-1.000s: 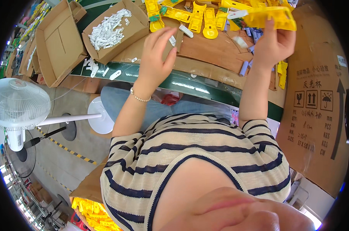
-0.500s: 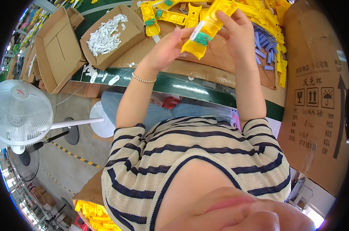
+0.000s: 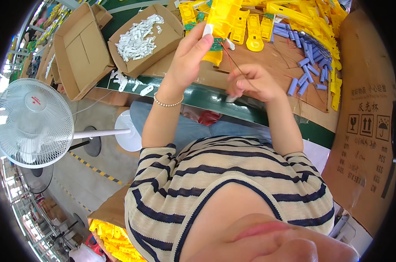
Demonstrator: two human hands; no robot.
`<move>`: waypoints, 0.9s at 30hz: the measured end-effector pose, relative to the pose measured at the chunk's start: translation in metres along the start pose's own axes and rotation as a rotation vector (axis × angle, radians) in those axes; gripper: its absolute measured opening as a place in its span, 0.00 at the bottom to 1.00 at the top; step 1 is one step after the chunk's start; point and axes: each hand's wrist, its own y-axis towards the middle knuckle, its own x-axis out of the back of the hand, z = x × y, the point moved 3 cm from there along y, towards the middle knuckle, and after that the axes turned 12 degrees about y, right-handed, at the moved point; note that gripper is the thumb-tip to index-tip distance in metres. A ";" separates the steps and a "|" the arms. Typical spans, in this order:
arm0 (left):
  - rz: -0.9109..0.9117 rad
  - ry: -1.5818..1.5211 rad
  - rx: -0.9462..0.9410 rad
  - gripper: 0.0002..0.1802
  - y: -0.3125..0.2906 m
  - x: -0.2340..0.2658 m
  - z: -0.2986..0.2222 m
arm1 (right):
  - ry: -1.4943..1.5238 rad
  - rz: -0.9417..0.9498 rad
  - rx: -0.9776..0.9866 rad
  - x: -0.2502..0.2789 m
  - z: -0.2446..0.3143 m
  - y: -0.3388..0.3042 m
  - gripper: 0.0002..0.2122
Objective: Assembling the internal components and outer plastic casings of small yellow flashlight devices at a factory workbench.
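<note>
My left hand (image 3: 187,59) grips a yellow plastic housing (image 3: 224,19) by its left side and holds it up over the bench. On the housing sit a green circuit board (image 3: 217,44) and a white piece (image 3: 207,30) beside my fingertips. Thin red and dark wires (image 3: 233,62) trail from the board toward my right hand (image 3: 257,83). That hand is low at the bench's front edge, its fingers closed on a small white part (image 3: 230,99), mostly hidden beneath them.
Left on the bench, a cardboard tray (image 3: 174,32) holds small white parts (image 3: 139,41), beside another cardboard tray (image 3: 82,52). Purple cylindrical cells (image 3: 309,52) and yellow housings (image 3: 289,11) lie at the right. A large carton (image 3: 364,131) stands right; a white fan (image 3: 34,122) stands left.
My right hand has let go of the yellow housing and dropped to the bench's front edge, onto the small white part. My left hand keeps the housing raised. The view has shifted slightly.
</note>
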 end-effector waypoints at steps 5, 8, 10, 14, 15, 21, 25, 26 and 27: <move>-0.102 0.206 0.037 0.20 -0.008 0.013 0.005 | -1.024 -0.626 0.235 -0.004 0.050 -0.029 0.11; -0.092 0.353 0.071 0.20 -0.012 0.012 0.014 | -1.241 -0.768 0.463 -0.022 0.078 -0.041 0.09; -0.120 0.384 0.082 0.19 -0.015 0.009 0.020 | -1.297 -0.721 0.519 -0.032 0.088 -0.045 0.09; -0.196 0.195 0.135 0.19 -0.016 0.007 0.028 | -1.323 -0.594 0.602 -0.046 0.089 -0.049 0.07; -0.197 0.128 0.188 0.19 -0.017 0.007 0.029 | -1.271 -0.540 0.620 -0.046 0.087 -0.048 0.08; -0.199 -0.008 0.255 0.17 -0.021 0.005 0.032 | -0.686 -0.338 0.630 -0.049 0.068 -0.039 0.10; -0.217 -0.051 0.271 0.17 -0.023 0.004 0.033 | -0.589 -0.532 0.739 -0.036 0.070 -0.040 0.08; -0.214 -0.053 0.270 0.17 -0.023 0.002 0.034 | -0.606 -0.582 0.766 -0.034 0.070 -0.041 0.09; -0.210 -0.046 0.253 0.17 -0.025 0.001 0.035 | -0.606 -0.584 0.766 -0.036 0.069 -0.040 0.09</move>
